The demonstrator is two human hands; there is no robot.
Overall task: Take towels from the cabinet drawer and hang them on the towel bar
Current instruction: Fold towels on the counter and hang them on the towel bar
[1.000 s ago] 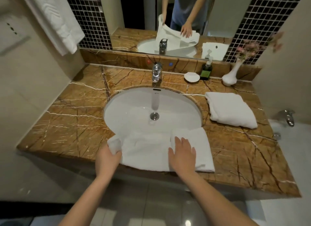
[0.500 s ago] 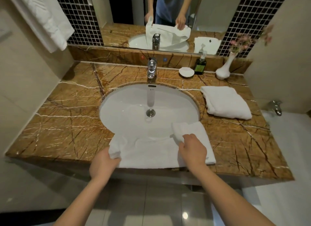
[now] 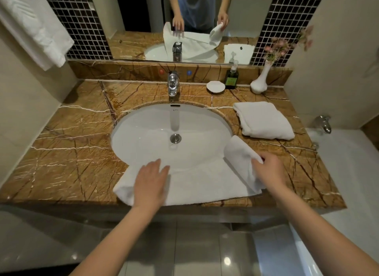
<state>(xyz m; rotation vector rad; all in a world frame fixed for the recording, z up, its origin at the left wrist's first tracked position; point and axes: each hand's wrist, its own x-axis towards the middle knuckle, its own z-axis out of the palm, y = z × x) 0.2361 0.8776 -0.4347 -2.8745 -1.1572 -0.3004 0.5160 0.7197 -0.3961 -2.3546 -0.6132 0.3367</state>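
Marble desk [image 3: 67, 152], brown and veined, with one oval white sink [image 3: 160, 136] set into it.

Towels, white: three.
- One hangs on the wall at upper left [image 3: 34, 27]. What carries it is out of view.
- One lies spread [image 3: 201, 185] across the desk's front edge and the near rim of the sink, under both your hands.
- One is folded [image 3: 264, 120] on the desk right of the sink, apart from your hands.

Hands: two.
- Your left hand [image 3: 150, 183] lies flat, fingers straight and slightly spread, and presses the left half of the spread towel.
- Your right hand [image 3: 268, 171] has its fingers curled and grips the towel's right end, which is turned up and folded back toward the sink.

The spread towel runs between your two hands. The mirror [image 3: 135, 13] reflects both hands on it.

Small items along the back of the desk, one of each:
- chrome faucet [image 3: 172, 83]
- white vase [image 3: 259, 80] with pink flowers
- green soap bottle [image 3: 231, 77]
- white soap dish [image 3: 215, 86]
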